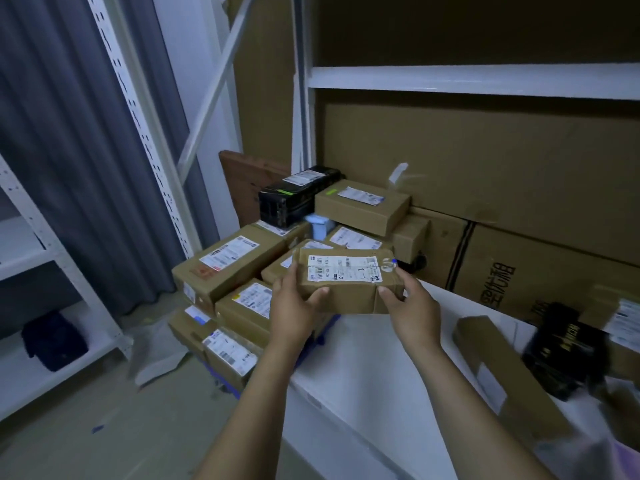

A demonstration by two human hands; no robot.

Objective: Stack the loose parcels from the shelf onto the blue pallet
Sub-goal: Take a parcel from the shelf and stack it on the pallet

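I hold a flat brown parcel [348, 282] with a white shipping label between both hands, above the near edge of the stack. My left hand [294, 311] grips its left end, thumb on the front face. My right hand [410, 306] grips its right end. Below and behind it, a stack of cardboard parcels [228, 265] stands on the blue pallet [221, 377], of which only slivers show. A black box [294, 197] and a brown box [362, 204] top the stack. On the white shelf [367, 368] at right lie a long brown parcel [502, 372] and a black parcel [564, 351].
Large cardboard cartons [502, 168] fill the shelving behind the stack. A white slotted rack upright [138, 126] and grey curtain [62, 150] stand at left. A lower white shelf unit [41, 358] holds a dark folded item. Crumpled plastic [156, 351] lies on the floor.
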